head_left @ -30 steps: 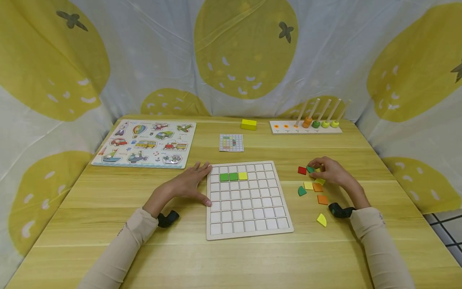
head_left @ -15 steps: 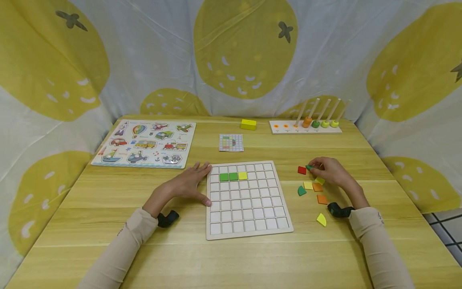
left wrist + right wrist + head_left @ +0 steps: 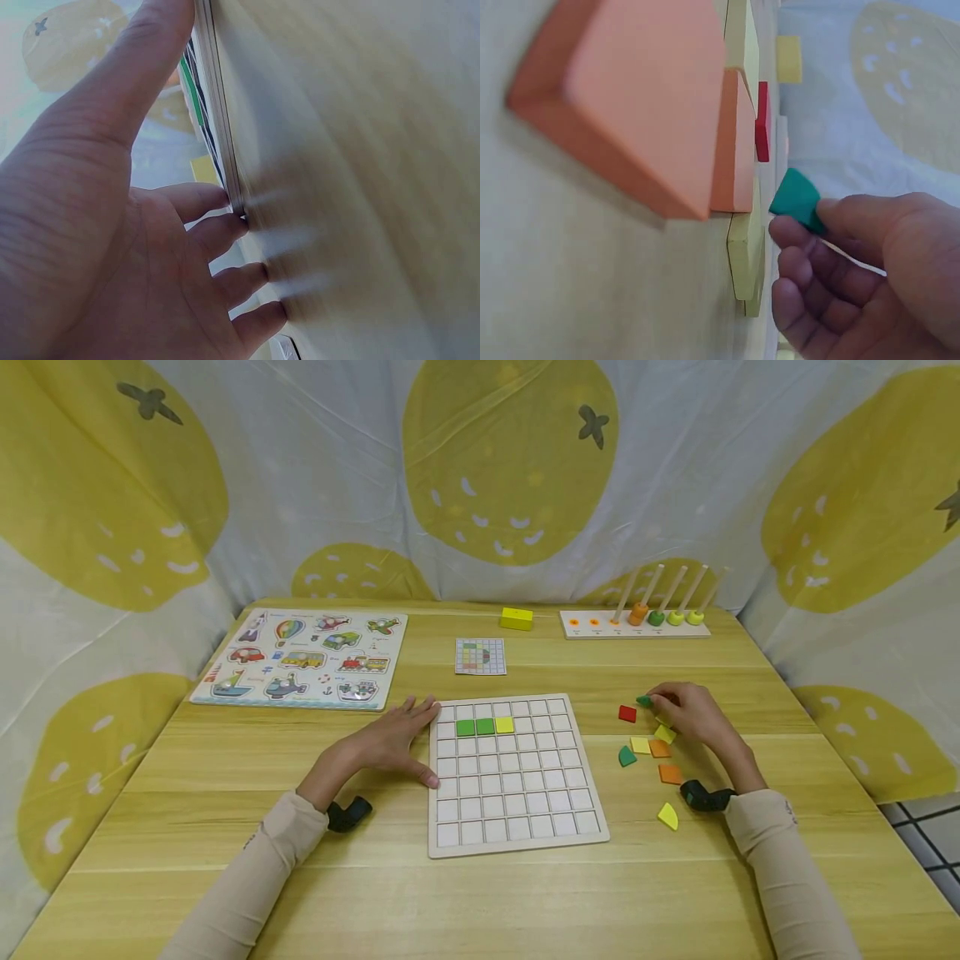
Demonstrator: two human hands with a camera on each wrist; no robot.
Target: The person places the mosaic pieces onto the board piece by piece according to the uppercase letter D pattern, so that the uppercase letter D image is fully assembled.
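Note:
My right hand [image 3: 686, 710] pinches a green quarter-circle tile [image 3: 796, 199] between thumb and fingertips, raised over the table at the right. Below it lie loose tiles: a red one [image 3: 627, 714], two orange ones [image 3: 670, 774], several yellow ones [image 3: 640, 745] and another green quarter-circle [image 3: 627, 757]. My left hand [image 3: 393, 743] is spread at the left side of a wooden grid board [image 3: 517, 855], thumb and fingertips at its edge. In the board's second row sit two green squares [image 3: 476, 727] and a yellow square [image 3: 505, 725].
Behind the board lies a small pattern card [image 3: 481, 657], with a yellow block [image 3: 517, 618] beyond it. A vehicle puzzle board [image 3: 300, 658] is at the back left. At the back right stands a peg counter [image 3: 635, 625] with upright rods and beads. Cloth hangs behind the table.
The right hand has lifted the green quarter-circle tile slightly up and away from the red tile, uncovering a yellow tile beneath the hand. The left hand has stayed at the board.

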